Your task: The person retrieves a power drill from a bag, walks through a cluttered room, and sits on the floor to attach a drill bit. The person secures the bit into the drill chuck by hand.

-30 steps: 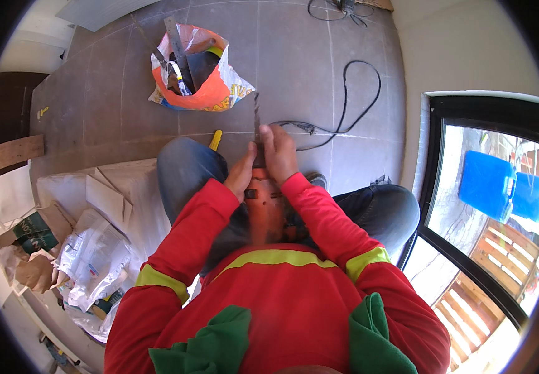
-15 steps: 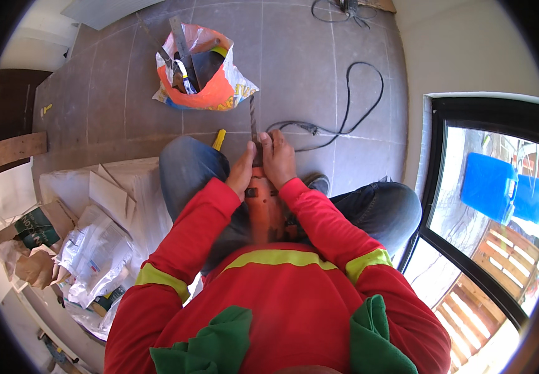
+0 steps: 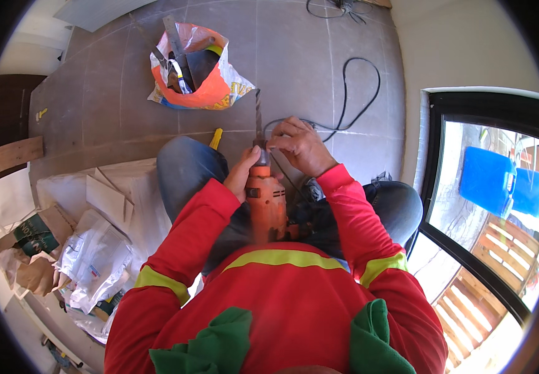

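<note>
An orange power drill [image 3: 266, 209] stands between my knees, its chuck pointing away from me. A long twist drill bit [image 3: 259, 118] extends from the chuck [image 3: 262, 157]. My left hand [image 3: 242, 174] is closed around the left side of the chuck, thumb on top. Just right of the chuck, my right hand [image 3: 300, 147] is bent in a pinch, fingertips close to the chuck's front end. Whatever those fingers may hold is too small to make out. A black power cord [image 3: 344, 93] loops over the tiles past my right hand.
Beyond the bit sits an orange-and-white sack [image 3: 210, 93] of tools. A yellow-handled tool [image 3: 217, 138] lies by my left knee. To the left are stacked pale boards [image 3: 108, 199] and plastic packaging [image 3: 95, 255]. A black-framed glass door [image 3: 434, 168] stands at right.
My right hand has come off the chuck and swung right, its fingers now bent into a pinch. The left hand stays on the chuck, and more of the drill body shows.
</note>
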`<action>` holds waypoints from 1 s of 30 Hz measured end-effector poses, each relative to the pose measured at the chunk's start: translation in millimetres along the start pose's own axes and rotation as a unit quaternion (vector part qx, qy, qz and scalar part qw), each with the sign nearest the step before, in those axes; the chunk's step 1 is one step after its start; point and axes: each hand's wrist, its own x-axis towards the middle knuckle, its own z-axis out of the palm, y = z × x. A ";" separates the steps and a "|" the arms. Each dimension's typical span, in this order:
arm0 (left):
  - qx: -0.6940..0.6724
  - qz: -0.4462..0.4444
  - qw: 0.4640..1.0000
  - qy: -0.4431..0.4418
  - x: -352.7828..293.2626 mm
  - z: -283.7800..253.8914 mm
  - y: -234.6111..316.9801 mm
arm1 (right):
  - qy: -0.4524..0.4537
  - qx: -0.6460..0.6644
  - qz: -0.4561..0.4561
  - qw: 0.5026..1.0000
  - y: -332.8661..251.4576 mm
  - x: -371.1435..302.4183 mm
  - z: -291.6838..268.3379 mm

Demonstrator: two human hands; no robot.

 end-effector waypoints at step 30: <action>0.025 0.047 0.998 -0.025 1.3 2.1 -0.1 | -0.016 0.271 0.301 0.914 -16.7 8.8 -3.1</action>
